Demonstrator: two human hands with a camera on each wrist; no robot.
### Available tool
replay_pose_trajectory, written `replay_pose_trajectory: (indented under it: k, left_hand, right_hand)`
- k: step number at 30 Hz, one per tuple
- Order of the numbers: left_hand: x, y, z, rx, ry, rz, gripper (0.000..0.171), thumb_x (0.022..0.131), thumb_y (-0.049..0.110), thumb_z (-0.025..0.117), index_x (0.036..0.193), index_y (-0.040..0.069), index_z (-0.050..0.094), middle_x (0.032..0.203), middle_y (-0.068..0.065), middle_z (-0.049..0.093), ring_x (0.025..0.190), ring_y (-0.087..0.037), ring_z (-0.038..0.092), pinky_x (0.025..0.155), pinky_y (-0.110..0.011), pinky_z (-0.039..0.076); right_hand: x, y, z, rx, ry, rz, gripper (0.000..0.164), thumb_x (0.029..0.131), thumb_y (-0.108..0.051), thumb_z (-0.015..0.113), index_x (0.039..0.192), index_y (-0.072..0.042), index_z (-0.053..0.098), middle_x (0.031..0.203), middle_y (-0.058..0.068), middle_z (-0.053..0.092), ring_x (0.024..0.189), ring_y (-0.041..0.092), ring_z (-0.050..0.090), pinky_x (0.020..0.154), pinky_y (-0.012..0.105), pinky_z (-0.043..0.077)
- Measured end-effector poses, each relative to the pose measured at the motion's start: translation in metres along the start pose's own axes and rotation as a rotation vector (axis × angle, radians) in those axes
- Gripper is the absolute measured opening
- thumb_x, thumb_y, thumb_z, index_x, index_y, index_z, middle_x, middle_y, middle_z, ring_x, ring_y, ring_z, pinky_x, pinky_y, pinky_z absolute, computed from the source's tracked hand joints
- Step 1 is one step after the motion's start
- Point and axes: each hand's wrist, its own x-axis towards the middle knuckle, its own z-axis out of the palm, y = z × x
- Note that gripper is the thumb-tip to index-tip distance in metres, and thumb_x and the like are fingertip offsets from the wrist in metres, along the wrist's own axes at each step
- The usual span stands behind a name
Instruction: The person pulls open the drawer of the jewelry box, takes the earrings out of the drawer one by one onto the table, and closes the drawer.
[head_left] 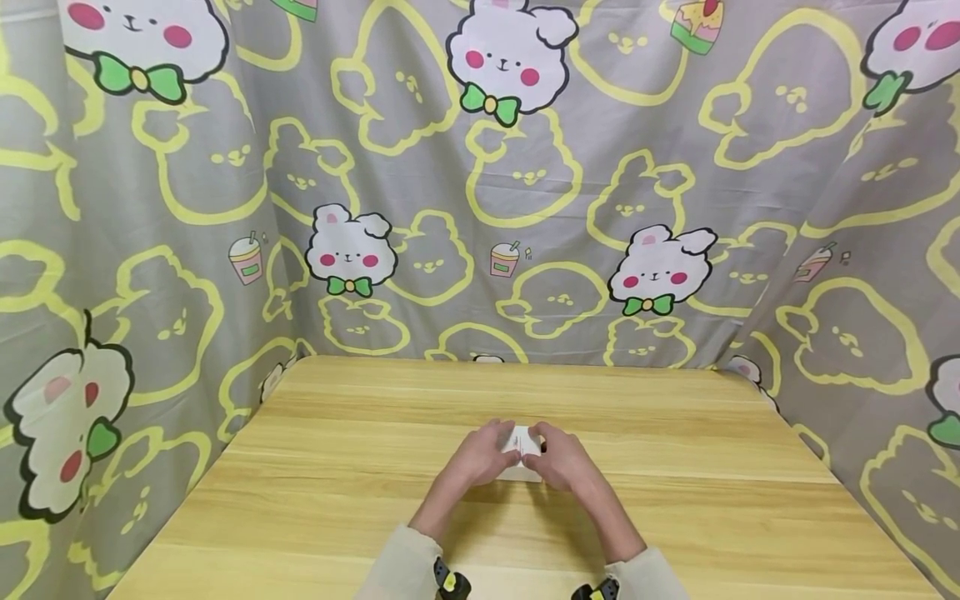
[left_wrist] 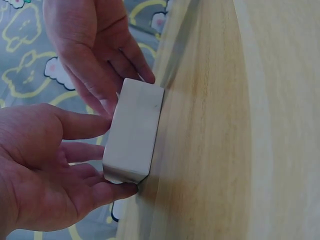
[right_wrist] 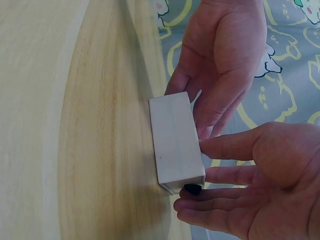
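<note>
A small white box stands at the middle of the table, with faint print on its top. My left hand holds its left end, thumb on the near top edge and fingers round the far side. From the other end my right hand grips it the same way, the two thumbs close together. The plain near side of the box faces the left wrist view. At the box's right end a small black piece shows beside the right fingers.
The wooden table reaches back to a grey curtain printed with rabbits and yellow outlines, which also hangs along both sides. Black wrist straps sit at both light sleeves.
</note>
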Motion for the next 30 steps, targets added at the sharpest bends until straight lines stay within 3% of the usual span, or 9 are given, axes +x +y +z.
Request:
replay_pose_trajectory:
  k: [11,20,30]
  left_hand:
    - [-0.0001,0.0003,-0.0008,0.087,-0.030,0.007,0.062,0.098,0.021,0.067,0.151,-0.001,0.045,0.156,-0.032,0.037,0.138,-0.052,0.044,0.114,-0.061,0.037]
    - [-0.0005,-0.0027,-0.0005,0.077,-0.015,0.004,0.060,0.097,0.022,0.069,0.150,0.001,0.048,0.157,-0.030,0.038,0.140,-0.051,0.042,0.115,-0.061,0.034]
    - [0.0008,-0.0044,0.0000,0.106,-0.004,0.016,0.059,0.096,0.023,0.071,0.148,0.002,0.050,0.154,-0.028,0.043,0.136,-0.049,0.048,0.112,-0.060,0.040]
  right_hand:
    - [-0.0001,-0.0017,-0.0015,-0.008,0.006,0.000,0.047,0.090,-0.013,0.074,0.131,0.003,0.059,0.100,0.019,0.073,0.074,0.020,0.065,0.061,0.032,0.051]
    - [0.0000,-0.0005,-0.0011,0.007,0.003,0.002,0.048,0.089,-0.013,0.075,0.131,0.002,0.059,0.103,0.021,0.073,0.079,0.022,0.067,0.064,0.033,0.053]
    - [0.0012,0.0031,-0.0008,0.050,-0.011,0.014,0.050,0.089,-0.013,0.075,0.134,0.001,0.058,0.104,0.021,0.073,0.079,0.021,0.066,0.062,0.033,0.052]
